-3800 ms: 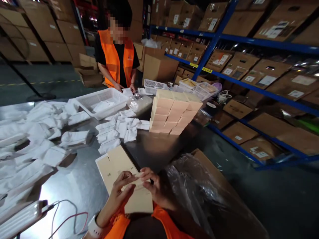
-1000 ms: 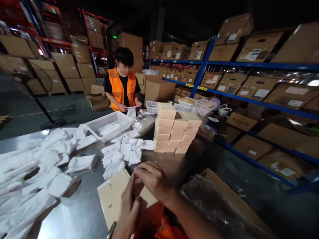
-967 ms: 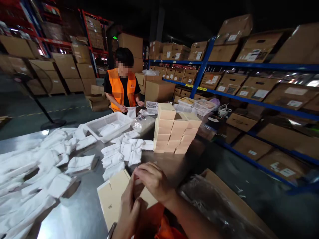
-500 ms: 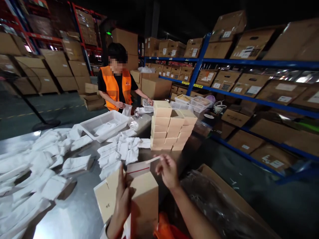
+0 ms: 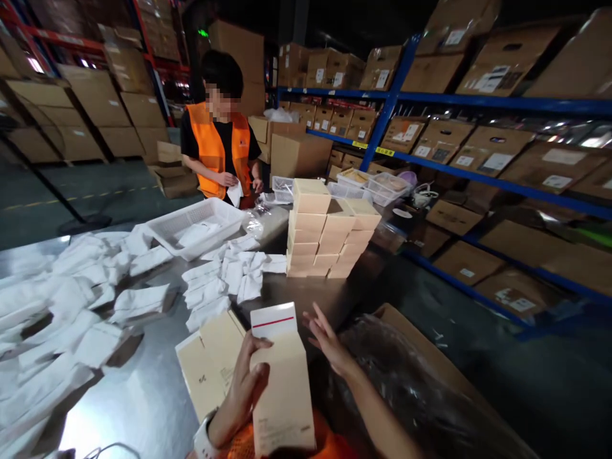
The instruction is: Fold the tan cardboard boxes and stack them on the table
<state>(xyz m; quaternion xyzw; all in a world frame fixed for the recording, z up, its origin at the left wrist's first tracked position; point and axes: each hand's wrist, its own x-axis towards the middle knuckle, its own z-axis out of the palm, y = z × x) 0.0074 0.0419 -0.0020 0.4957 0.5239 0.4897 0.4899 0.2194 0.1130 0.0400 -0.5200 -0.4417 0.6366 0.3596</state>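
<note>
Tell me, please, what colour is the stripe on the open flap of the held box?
Red, on the white flap; the head view shows it.

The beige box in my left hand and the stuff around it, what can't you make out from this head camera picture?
- Beige box: its lower end is cut off by the bottom edge; the small print is too tiny to read.
- Left hand: the fingers behind the box are hidden by it.
- Flat beige cartons: partly covered by hand and box.
- White basket: contents too blurred to identify.
- Plastic-lined carton: inside obscured by the glossy film.
- Right hand: open, holding nothing.
</note>
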